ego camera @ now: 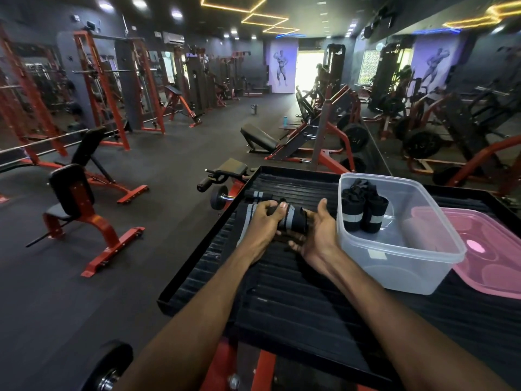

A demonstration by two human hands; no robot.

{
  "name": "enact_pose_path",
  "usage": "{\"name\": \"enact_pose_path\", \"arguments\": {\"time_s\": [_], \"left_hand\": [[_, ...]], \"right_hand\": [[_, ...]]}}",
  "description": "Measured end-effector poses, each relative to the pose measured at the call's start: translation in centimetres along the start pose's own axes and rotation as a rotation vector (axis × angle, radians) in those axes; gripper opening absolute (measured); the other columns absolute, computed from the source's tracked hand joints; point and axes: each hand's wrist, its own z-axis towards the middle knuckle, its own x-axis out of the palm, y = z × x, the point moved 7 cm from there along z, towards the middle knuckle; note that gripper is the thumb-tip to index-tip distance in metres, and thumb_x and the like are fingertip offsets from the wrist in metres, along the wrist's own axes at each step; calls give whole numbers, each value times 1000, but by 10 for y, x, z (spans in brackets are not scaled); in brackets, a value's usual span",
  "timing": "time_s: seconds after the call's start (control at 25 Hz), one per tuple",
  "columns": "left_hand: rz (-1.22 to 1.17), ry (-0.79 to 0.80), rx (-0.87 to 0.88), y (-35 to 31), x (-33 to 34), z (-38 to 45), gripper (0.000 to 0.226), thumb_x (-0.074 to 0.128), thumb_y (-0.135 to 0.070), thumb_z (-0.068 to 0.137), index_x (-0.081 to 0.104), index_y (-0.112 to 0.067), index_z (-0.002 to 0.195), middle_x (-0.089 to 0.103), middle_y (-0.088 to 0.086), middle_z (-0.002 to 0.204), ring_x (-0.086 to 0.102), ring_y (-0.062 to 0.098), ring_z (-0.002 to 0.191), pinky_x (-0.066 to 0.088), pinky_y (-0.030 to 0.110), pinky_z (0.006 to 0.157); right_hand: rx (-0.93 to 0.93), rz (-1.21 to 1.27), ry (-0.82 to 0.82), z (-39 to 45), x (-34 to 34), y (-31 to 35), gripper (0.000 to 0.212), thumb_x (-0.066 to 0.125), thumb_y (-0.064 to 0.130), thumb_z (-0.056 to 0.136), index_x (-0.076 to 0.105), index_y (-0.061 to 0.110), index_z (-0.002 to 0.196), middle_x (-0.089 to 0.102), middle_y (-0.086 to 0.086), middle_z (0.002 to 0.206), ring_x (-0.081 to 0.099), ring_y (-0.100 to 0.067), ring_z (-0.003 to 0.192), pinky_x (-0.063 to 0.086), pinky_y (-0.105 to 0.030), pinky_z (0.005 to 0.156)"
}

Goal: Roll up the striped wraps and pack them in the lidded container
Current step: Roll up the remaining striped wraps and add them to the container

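A black wrap with grey stripes (291, 220) lies partly rolled on the black ribbed platform (282, 292). My left hand (262, 221) grips the roll from the left, fingers curled over its top. My right hand (318, 235) cups the roll's right end with the thumb up. The wrap's unrolled tail (245, 218) stretches to the left under my left hand. A second loose wrap (258, 195) lies just beyond. Two rolled wraps (361, 215) stand upright in the clear plastic container (394, 266) to the right. Its pink lid (490, 255) lies beside it.
The platform has a raised rim and sits on a red frame. To the left, below the platform, are dark gym floor, red-framed benches (84, 210) and a small dumbbell (218, 197). Machines and a mirror wall stand behind and to the right.
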Motion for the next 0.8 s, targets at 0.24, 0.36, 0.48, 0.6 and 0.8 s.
{"name": "enact_pose_path", "arguments": {"time_s": [0.24, 0.36, 0.48, 0.6, 0.8], "left_hand": [[170, 137, 122, -8, 22, -17, 40, 64, -46, 92, 59, -18, 120, 64, 0, 118, 60, 15, 109, 50, 31, 92], [300, 188, 200, -9, 36, -26, 47, 59, -40, 97, 45, -16, 133, 53, 0, 128, 50, 11, 117, 37, 11, 85], [333, 247, 224, -5, 40, -27, 47, 55, -40, 99, 39, -14, 134, 48, 3, 134, 46, 13, 121, 37, 15, 92], [307, 219, 248, -7, 34, -24, 41, 55, -37, 99, 42, -16, 133, 48, 6, 136, 46, 17, 125, 38, 31, 105], [301, 164, 269, -13, 19, -17, 33, 61, -26, 97, 52, -22, 128, 50, 5, 134, 47, 14, 123, 34, 25, 100]], "right_hand": [[-88, 74, -195, 4, -12, 2, 64, 36, 68, 95, 66, 11, 92, 72, -14, 91, 67, -30, 88, 55, -46, 85], [-137, 65, -294, 3, -19, 3, 57, 40, 63, 96, 60, 11, 85, 67, -13, 87, 63, -27, 87, 52, -46, 94], [-159, -22, -336, 4, -23, 5, 50, 40, 58, 98, 57, 11, 90, 62, -14, 91, 60, -27, 87, 51, -44, 90], [-151, -195, -297, 9, -20, 10, 51, 35, 47, 103, 64, 8, 88, 70, -13, 94, 67, -29, 88, 54, -47, 89], [-130, -335, -312, 8, -20, 19, 34, 50, 33, 100, 65, 3, 105, 71, -19, 103, 69, -30, 90, 56, -44, 81]]}}
